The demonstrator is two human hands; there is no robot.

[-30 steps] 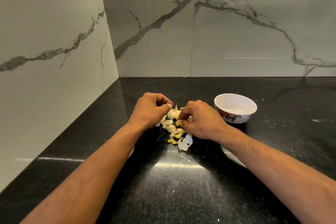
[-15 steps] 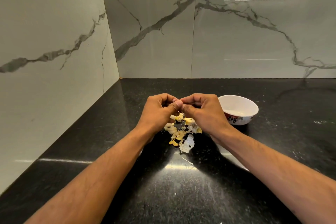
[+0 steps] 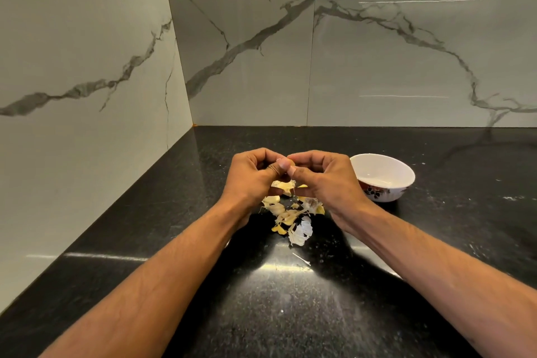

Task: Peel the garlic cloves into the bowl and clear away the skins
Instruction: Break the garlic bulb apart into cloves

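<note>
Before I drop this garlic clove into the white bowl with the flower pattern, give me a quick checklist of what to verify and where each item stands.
1. Clove held: left hand and right hand pinch together at the fingertips; the clove is hidden. Cannot tell.
2. Clove fully peeled: hidden by fingers. Cannot tell.
3. White floral bowl upright, opening unobstructed: ok.
4. Bowl position: just right of the right hand on the black stone counter. Ok.
5. Pale loose garlic skins cleared: they lie under the hands. Not ok.
6. Path from hands to bowl free of clutter: ok.
</note>
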